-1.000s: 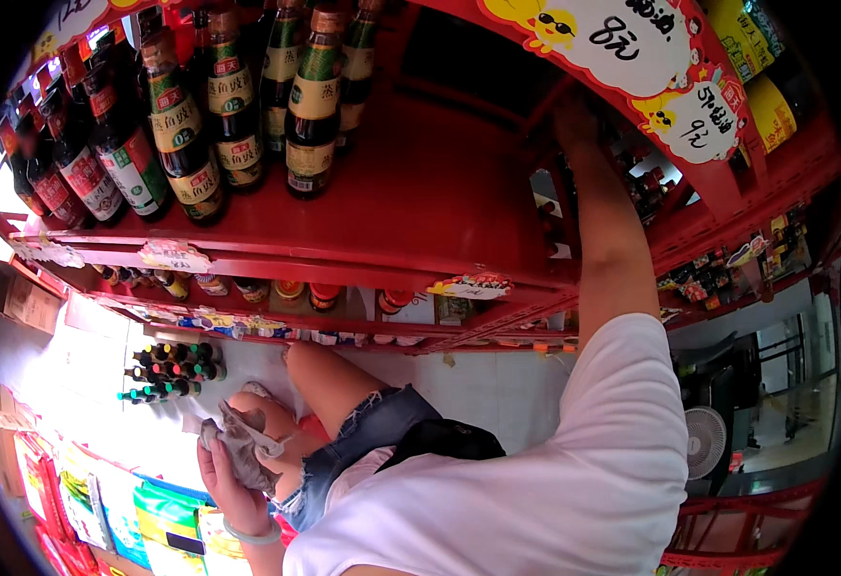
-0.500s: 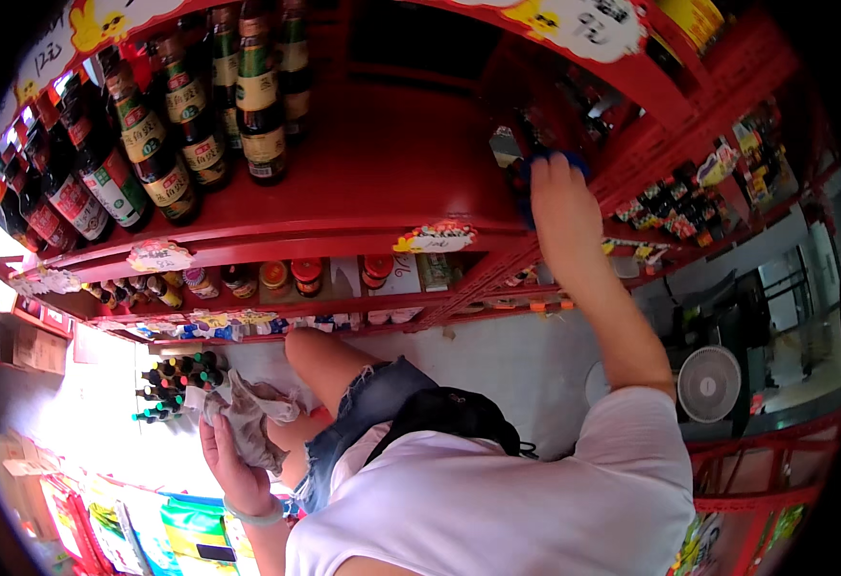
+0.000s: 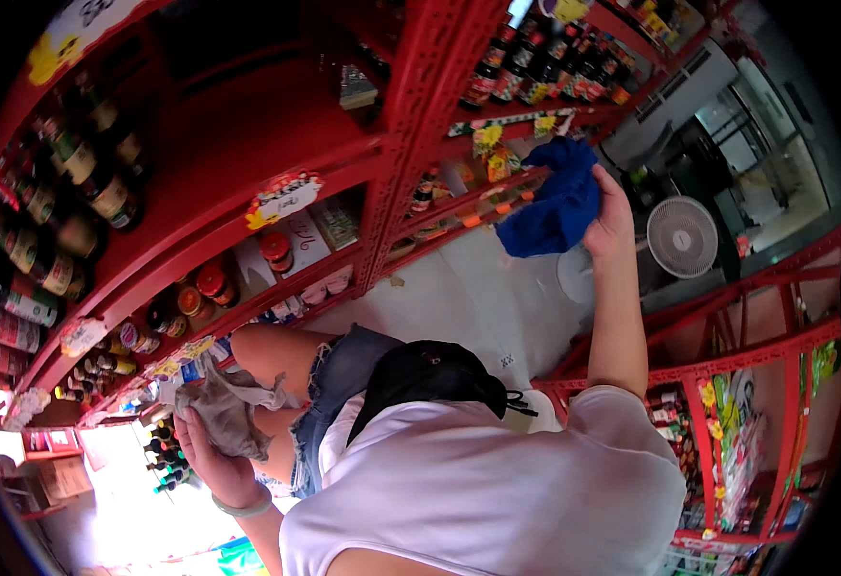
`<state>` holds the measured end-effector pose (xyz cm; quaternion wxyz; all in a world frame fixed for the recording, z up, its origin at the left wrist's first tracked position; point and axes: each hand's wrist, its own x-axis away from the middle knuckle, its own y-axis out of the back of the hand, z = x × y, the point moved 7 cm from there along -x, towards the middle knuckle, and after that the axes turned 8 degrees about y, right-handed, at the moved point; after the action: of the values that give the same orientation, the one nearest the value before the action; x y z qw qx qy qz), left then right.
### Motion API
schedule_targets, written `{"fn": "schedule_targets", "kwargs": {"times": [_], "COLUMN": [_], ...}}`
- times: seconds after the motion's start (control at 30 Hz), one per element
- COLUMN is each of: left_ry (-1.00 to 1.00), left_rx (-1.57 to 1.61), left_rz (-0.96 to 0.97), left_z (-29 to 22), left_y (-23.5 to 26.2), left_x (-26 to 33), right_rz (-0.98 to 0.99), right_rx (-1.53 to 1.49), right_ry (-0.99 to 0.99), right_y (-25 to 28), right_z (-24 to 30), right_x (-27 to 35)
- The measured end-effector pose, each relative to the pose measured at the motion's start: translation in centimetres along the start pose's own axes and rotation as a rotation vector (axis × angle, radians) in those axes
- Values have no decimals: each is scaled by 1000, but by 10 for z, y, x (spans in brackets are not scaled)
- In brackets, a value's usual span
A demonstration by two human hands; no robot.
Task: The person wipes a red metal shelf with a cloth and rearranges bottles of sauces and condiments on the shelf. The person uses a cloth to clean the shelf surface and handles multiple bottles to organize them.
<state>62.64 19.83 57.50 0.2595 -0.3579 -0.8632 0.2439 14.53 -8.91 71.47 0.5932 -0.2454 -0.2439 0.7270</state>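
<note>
A blue cloth (image 3: 556,200) hangs crumpled from my right hand (image 3: 612,219), whose fingers close on its edge. That arm reaches out to the right, away from the red shelf (image 3: 219,154). Down at the left, by my knee, my left hand (image 3: 217,463) holds a greyish rag (image 3: 228,413), which drapes over my thigh. On the shelf's left part stand several dark sauce bottles (image 3: 104,192) with pale labels. A bare stretch of red board shows to their right.
Jars with red lids (image 3: 215,282) fill the lower shelf. More bottles (image 3: 545,67) stand on the neighbouring rack. A round white fan (image 3: 681,236) is at the right, and another red rack (image 3: 727,384) is behind it. Green-capped bottles (image 3: 166,461) stand on the floor.
My right hand has come off the shelf with the blue cloth and moved out to the right. The whole view has turned rightward. My left hand still holds the rag.
</note>
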Motion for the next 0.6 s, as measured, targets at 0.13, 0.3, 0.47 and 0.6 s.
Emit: {"fn": "schedule_targets", "kwargs": {"times": [0.13,0.3,0.47,0.6], "left_ry": [49,-58,48,46], "left_rx": [-23,-250,-42,-79], "left_rz": [42,-13,30,89], "left_z": [7,14,14,18], "left_y": [-20,-28,-54,-67], "left_x": [0,-5,-13,-28], "right_rz": [-58,-144,-196,-73], "right_rx": [585,1106,808,677], "right_ry": [124,-83,20,341], "right_y": [80,134,82,33], "right_z": [-19,-87,-60,18], "right_x": [0,17,-13,-69]}}
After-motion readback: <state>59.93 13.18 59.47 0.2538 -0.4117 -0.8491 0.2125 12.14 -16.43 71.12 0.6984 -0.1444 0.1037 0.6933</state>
